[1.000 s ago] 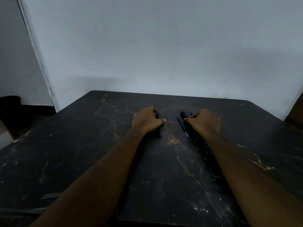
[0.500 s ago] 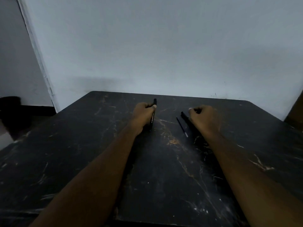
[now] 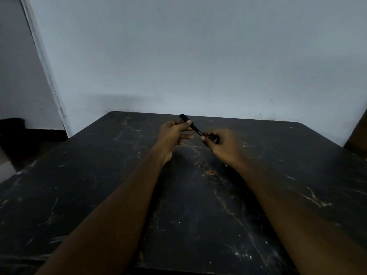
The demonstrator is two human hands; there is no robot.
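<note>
My left hand (image 3: 170,139) is raised above the table and pinches a black pen barrel (image 3: 193,127) between thumb and fingers. The barrel tilts, with its far end pointing up and to the left. My right hand (image 3: 226,147) is close beside it, fingers curled round a second short black pen piece (image 3: 214,138). That piece meets the lower end of the barrel, where a thin pale ring shows. How the two parts join is hidden by my fingers.
The black marble-patterned table (image 3: 99,185) has pale veins and scratches and reaches a plain grey wall (image 3: 198,66) at the back. A white door frame edge (image 3: 45,66) runs down the left. A dark object (image 3: 357,135) stands at the far right edge.
Both hands have lifted off the table, each with a black pen part, and come together in the middle. The left barrel has swung from upright to tilted toward the right hand.
</note>
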